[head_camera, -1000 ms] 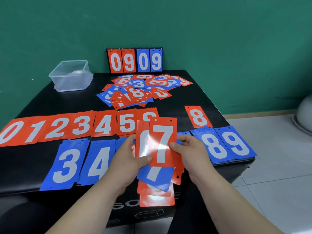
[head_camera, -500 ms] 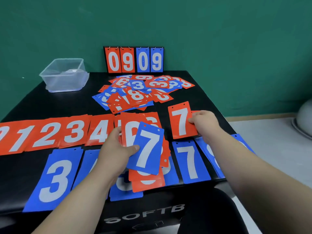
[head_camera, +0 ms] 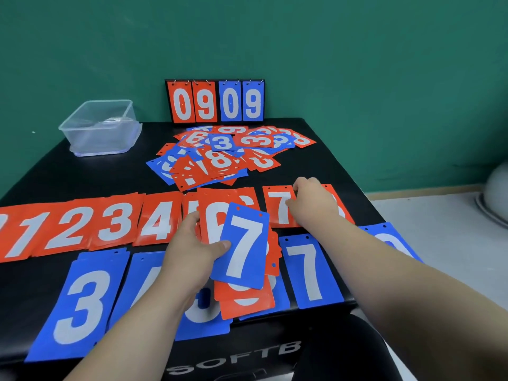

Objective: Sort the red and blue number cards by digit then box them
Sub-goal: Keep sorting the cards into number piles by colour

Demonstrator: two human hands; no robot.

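Box sits far left on the table. Your left hand has its fingers wrapped round a splayed stack, with a blue 7 on top under the thumb. Grip looks loose, so a card could slip out and land on the wrong near pile. Your right hand lies over the red 7. I can't tell if it's pinching or just pressing. Drag it and you could skew the red row.

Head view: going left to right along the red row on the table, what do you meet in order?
In order: red 1 → red 2 → red 3 → red 4 → left hand gripping a stack fronted by a blue 7 → red 7, partly under the right hand. Cards behind the stack omitted.
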